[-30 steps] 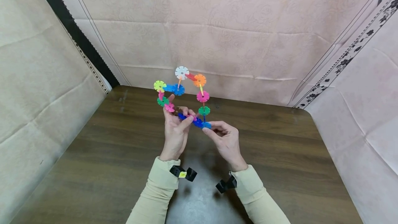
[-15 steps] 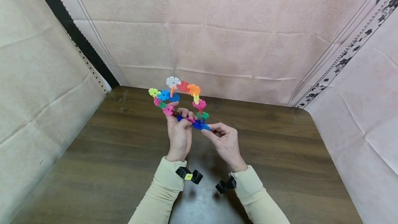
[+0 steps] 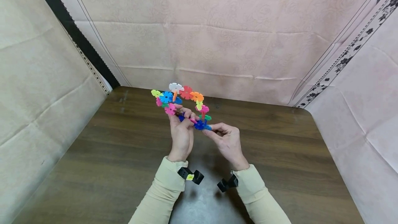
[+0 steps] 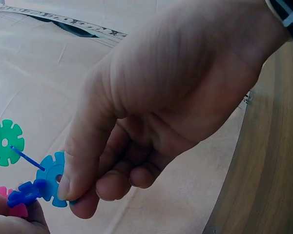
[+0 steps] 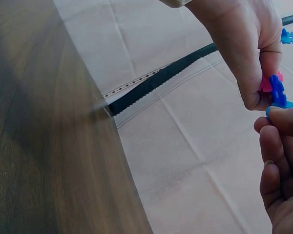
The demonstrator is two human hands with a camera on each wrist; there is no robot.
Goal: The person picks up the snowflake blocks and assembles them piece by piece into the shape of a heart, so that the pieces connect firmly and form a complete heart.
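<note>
A loop of colourful interlocking snowflake discs (image 3: 186, 93) is held above the table by both hands. My left hand (image 3: 181, 139) pinches a pink disc (image 5: 266, 83) low in the loop, beside a dark blue disc (image 5: 277, 90). Thumb and forefinger of my right hand (image 3: 229, 144) pinch the light blue disc (image 4: 52, 178) at the loop's lower right corner. That disc joins a dark blue one at its side, and a thin blue piece links it to a green disc (image 4: 6, 143). White, red and orange discs form the far top. Fingers hide some lower discs.
A brown wooden table (image 3: 93, 168) lies under the hands. Pale patterned cloth (image 3: 233, 44) stands behind it and at both sides. Each wrist carries a small black camera (image 3: 191, 175) over a pale sleeve (image 3: 158, 193).
The loop has tilted, its far top sinking and now seen more edge-on. My left hand has shifted a little to the right, while the right hand keeps its pinch almost in place.
</note>
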